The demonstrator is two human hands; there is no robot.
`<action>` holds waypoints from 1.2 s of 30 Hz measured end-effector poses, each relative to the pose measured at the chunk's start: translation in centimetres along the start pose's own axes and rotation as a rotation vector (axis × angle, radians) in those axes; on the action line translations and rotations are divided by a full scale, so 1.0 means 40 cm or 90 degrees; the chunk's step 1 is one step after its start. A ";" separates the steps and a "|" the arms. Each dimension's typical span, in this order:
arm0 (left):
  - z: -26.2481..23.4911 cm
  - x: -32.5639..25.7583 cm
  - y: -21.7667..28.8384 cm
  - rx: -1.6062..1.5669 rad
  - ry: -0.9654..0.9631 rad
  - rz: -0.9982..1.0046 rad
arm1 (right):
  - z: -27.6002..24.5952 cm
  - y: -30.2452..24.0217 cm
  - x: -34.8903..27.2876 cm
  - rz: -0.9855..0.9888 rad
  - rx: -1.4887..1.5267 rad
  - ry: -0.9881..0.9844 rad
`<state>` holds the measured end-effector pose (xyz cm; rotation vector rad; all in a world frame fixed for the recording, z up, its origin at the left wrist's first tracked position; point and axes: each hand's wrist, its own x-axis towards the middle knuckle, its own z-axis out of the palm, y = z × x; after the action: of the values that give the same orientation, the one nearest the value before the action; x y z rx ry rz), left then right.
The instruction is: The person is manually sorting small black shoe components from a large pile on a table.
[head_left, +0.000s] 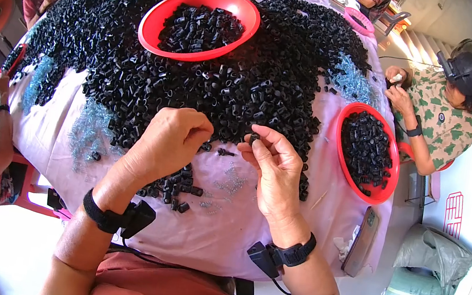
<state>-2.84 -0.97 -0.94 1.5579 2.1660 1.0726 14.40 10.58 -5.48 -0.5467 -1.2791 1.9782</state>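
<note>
My right hand (274, 168) pinches a small black plastic part (254, 139) between thumb and fingertips, above the near edge of a large heap of similar black parts (208, 91). Left of it, my left hand (171, 138) is closed with its fingers curled inward; whatever it may hold is hidden behind the fingers. Below the hands, a smaller cluster of black parts (172, 188) lies on the pink cloth (259, 236). Tiny clear pieces (230, 183) are scattered beside that cluster.
A red bowl of black parts (149, 34) rests on the heap; another red bowl (393, 165) stands at right. Bluish piles of tiny pieces (88, 134) lie at left. A phone (362, 243) is near the right edge. A person in a cap (443, 111) works at right; others sit around the table.
</note>
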 end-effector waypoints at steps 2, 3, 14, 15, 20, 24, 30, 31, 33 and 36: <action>0.011 -0.007 -0.013 0.114 0.001 0.058 | -0.001 -0.001 0.001 -0.002 -0.003 -0.005; 0.016 -0.011 -0.015 0.113 0.000 0.057 | -0.002 -0.001 0.002 -0.001 -0.006 0.001; 0.042 -0.021 -0.013 0.247 -0.021 0.115 | 0.002 -0.003 0.001 0.018 -0.008 0.023; 0.039 -0.021 -0.016 0.226 -0.027 0.124 | 0.001 -0.002 0.001 0.011 -0.004 0.018; -0.001 -0.021 -0.011 0.223 0.023 0.073 | 0.000 -0.002 0.001 -0.007 -0.009 0.001; 0.000 -0.030 -0.010 0.274 -0.052 0.051 | -0.003 0.001 0.001 0.000 -0.014 0.015; 0.021 -0.045 0.007 0.352 -0.095 0.018 | 0.000 0.000 0.001 -0.005 -0.026 0.010; 0.023 -0.043 0.011 0.352 -0.095 0.019 | -0.001 0.001 0.001 -0.006 -0.027 0.009; 0.025 -0.041 0.015 0.349 -0.083 0.024 | -0.001 -0.001 0.000 -0.002 -0.023 0.013; 0.021 -0.036 0.010 0.298 -0.020 0.043 | 0.001 -0.006 0.001 -0.001 -0.020 0.013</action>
<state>-1.48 -1.87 -1.54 1.8277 2.4804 0.5717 14.42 10.66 -5.23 -0.5801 -1.2997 1.9485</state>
